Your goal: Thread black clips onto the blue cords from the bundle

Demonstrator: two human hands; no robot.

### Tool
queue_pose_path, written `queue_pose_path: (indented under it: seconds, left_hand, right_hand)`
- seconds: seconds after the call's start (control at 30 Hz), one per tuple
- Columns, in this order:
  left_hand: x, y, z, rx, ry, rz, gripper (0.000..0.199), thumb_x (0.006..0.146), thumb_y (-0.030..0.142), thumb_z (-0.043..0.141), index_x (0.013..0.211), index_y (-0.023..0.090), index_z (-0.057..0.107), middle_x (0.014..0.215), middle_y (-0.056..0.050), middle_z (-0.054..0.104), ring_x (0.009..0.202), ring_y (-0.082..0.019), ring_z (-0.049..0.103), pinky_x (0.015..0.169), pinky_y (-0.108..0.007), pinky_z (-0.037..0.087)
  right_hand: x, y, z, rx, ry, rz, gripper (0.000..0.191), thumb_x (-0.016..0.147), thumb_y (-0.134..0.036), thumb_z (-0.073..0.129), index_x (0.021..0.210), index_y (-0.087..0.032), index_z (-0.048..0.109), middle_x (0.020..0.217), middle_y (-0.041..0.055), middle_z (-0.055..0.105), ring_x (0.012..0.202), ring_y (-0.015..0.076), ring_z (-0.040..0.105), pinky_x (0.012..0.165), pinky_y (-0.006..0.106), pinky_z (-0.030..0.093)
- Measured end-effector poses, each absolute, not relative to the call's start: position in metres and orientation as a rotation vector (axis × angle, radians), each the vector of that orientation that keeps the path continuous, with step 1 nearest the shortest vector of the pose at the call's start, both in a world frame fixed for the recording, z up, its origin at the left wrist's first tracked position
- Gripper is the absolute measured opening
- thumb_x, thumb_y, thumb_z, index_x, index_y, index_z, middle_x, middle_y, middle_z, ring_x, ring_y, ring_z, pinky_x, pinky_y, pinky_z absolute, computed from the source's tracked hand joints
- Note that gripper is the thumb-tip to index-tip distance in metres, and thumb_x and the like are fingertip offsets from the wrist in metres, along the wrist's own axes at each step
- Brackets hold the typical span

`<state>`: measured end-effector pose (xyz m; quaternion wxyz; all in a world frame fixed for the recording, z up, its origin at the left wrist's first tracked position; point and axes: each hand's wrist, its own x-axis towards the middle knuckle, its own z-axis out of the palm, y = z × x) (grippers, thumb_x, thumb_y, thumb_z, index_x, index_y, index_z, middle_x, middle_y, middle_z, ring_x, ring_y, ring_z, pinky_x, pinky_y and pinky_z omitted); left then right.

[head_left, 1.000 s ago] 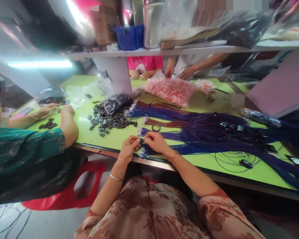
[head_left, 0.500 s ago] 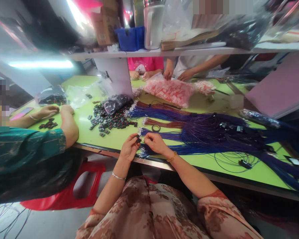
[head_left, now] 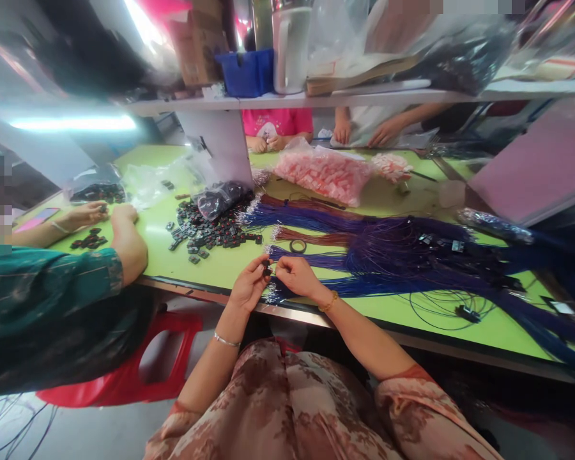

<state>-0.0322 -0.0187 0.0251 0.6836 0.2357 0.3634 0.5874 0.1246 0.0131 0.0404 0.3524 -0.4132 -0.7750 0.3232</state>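
Pinching a small black piece (head_left: 267,268), the left hand (head_left: 248,285) had its grip closed over the near edge of the tabletop (head_left: 211,273). The right hand (head_left: 298,276), at three o'clock of it, had its grip pinched shut; whether on anything could not be told. Dark parts (head_left: 211,231) lay heaped at ten o'clock, a black ring (head_left: 298,252) at two.

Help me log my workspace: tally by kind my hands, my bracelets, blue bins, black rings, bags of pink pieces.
Your hands: 2
Your bracelets: 2
Blue bin: 1
Black ring: 1
Bag of pink pieces: 1
Total: 7
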Motion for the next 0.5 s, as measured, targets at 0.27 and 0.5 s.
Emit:
queue_pose_path:
  seconds: [0.27,0.5]
  left_hand:
    - [-0.0333,-0.02,0.0273,0.598,0.86,1.317,0.035,0.069,0.018,0.074,0.103,0.016,0.069,0.097,-0.006,0.068,0.076,-0.009,0.059,0.067,-0.019,0.048]
    - [-0.0265,-0.0237,0.027,0.684,0.976,1.351,0.038,0.065,0.022,0.079,0.101,0.015,0.07,0.08,-0.002,0.067,0.064,-0.006,0.056,0.062,-0.017,0.046]
  right_hand:
    - [0.1244,0.0119,0.0398,-1.094,-2.017,0.803,0.02,0.076,-0.022,0.051,0.057,-0.017,0.051,0.05,-0.0054,0.044,0.05,0.0077,0.035,0.051,0.022,0.022]
    - [0.1239,0.0107,0.0398,-1.028,-2.076,0.789,0.018,0.077,-0.021,0.051,0.06,-0.017,0.051,0.056,-0.0039,0.049,0.053,0.0081,0.037,0.053,0.022,0.024]
